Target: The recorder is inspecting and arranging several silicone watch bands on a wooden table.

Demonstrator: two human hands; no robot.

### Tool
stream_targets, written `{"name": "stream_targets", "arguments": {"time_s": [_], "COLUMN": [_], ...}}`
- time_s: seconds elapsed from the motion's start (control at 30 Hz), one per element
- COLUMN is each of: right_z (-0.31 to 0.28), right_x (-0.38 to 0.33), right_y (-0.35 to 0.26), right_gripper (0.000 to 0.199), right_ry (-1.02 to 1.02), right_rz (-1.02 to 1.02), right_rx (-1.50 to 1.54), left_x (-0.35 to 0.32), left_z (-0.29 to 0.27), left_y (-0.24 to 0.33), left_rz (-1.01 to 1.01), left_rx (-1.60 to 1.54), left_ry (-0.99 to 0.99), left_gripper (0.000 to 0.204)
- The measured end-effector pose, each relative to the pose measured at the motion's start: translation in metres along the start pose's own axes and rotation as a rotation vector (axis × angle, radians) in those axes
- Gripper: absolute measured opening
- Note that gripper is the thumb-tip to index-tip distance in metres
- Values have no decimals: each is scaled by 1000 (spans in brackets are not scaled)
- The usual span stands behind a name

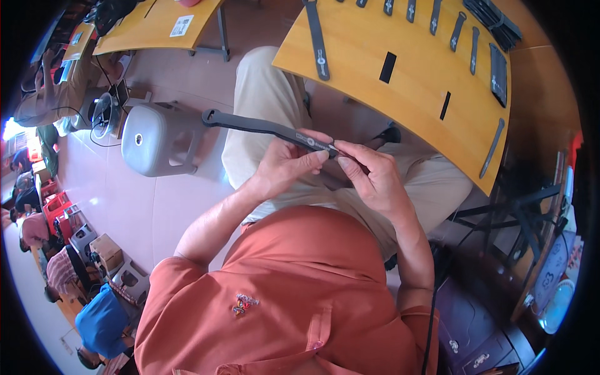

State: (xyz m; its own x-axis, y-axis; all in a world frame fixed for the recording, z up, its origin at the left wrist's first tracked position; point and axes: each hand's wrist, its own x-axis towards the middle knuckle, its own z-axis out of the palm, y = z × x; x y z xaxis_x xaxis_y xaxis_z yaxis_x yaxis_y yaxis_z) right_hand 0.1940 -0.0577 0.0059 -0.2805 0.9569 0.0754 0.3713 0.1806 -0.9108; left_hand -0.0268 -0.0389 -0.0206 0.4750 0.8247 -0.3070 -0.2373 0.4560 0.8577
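Seated person, viewed from above. The left hand [281, 169] grips a long black strap [262, 127] near its labelled end, fingers curled under and thumb pressed on top. The right hand [372, 175] pinches the same end of the strap between thumb and forefinger (remaining fingers loosely bent). The strap is held over the lap, short of the wooden worktop [406, 94], its looped end pointing toward a grey plastic stool [156, 140]. Further black straps [317, 40] lie in a row on the worktop.
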Motion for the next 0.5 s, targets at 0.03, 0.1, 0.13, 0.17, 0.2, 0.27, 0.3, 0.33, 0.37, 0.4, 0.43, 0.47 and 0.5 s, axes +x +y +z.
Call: {"name": "stream_targets", "arguments": {"time_s": [0.03,0.1,0.13,0.17,0.2,0.27,0.3,0.33,0.37,0.4,0.43,0.47,0.5], "right_z": [0,2,3,3,3,2,2,1,1,1,1,1,1], "right_x": [-3,-9,-12,-13,-14,-16,-18,-19,-20,-21,-22,-23,-24], "right_y": [1,0,0,-1,-2,-5,-8,-10,-11,-11,-12,-11,-9], "right_gripper": [26,26,27,27,27,27,28,28,28,28,29,29,29], "right_ry": [-6,9,23,25,27,31,24,17,19,22,26,28,32], "right_rz": [10,-2,-23,-20,-31,-41,-31,-20,-20,-21,-21,-20,-28], "right_rx": [7,-29,-68,-66,-95,-123,-156,-190,-190,-188,-187,-187,-181], "left_x": [1,0,-1,-2,-2,-4,-5,-5,-6,-6,-7,-7,-7], "left_z": [-1,1,2,3,4,4,4,4,4,4,4,4,4], "left_y": [-1,-1,-2,-2,-2,-1,-1,-2,-2,-2,-1,0,-1], "left_rz": [12,21,25,30,27,22,21,23,24,24,15,7,6], "left_rx": [-5,-10,-15,-20,-19,-24,-22,-22,-22,-21,-12,-3,-3], "left_ry": [-13,-29,-24,-20,-21,-26,-27,-32,-36,-38,-40,-41,-43], "left_gripper": [29,29,29,28,28,29,29,30,30,30,31,32,32]}}
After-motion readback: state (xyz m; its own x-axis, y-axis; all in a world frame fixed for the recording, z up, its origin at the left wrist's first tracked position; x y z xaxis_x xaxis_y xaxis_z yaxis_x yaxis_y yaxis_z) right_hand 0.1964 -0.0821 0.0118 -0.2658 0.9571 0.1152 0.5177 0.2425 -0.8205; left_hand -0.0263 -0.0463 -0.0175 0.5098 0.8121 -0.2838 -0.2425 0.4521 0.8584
